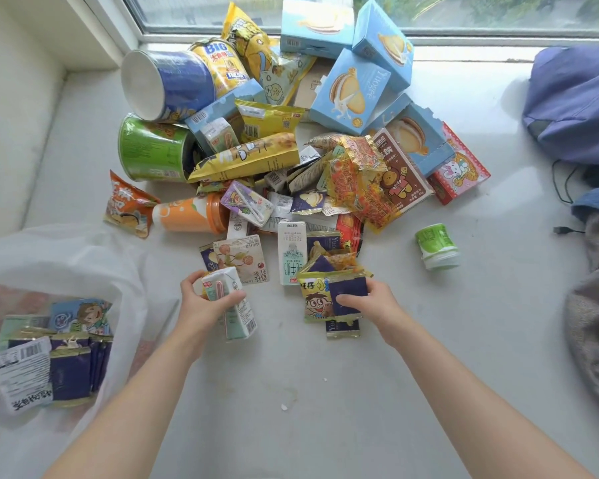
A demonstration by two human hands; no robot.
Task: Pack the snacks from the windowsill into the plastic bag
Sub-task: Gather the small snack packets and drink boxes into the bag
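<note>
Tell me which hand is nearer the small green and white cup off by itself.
Right. The right hand, gripping snack packets, is left of the cup and nearer the camera, apart from it. The left hand, holding a drink carton, is much farther left.

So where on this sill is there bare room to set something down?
Bare sill: between the forearms, and between the green bottle and the grey cloth. Crowded: the snack pile from the window down to the carton in the left hand and packets in the right hand.
</note>
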